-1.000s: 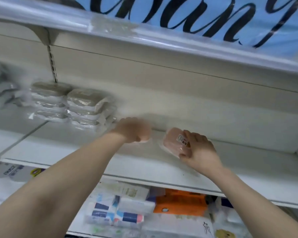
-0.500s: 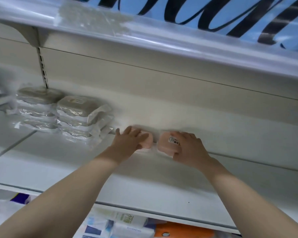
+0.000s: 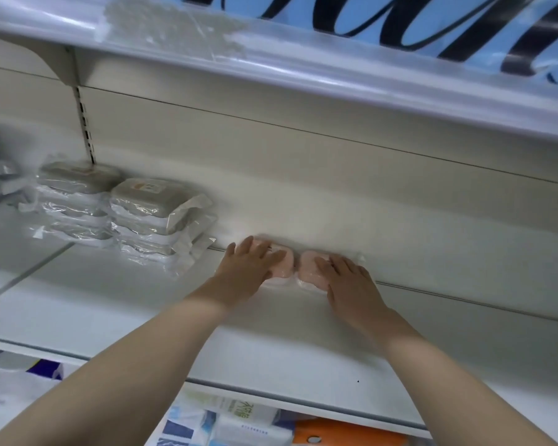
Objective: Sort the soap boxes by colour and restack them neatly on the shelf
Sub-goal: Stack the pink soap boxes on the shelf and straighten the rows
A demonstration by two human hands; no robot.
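Bright, even, cool white indoor light, its source out of view. The white shelf (image 3: 110, 310) and back panel (image 3: 303, 194) are nearly washed out, palest in the middle. Streaks of glare run along the clear strip (image 3: 303, 75) on the upper shelf's edge, and small highlights glint on the plastic-wrapped packs (image 3: 149, 207) at the left. Faint, soft-edged shadows lie on the shelf beneath the forearms (image 3: 174, 333). The whole picture is slightly soft, and the far left edge smears into blur. Wide-angle distortion tilts and bows the shelf lines toward the edges.
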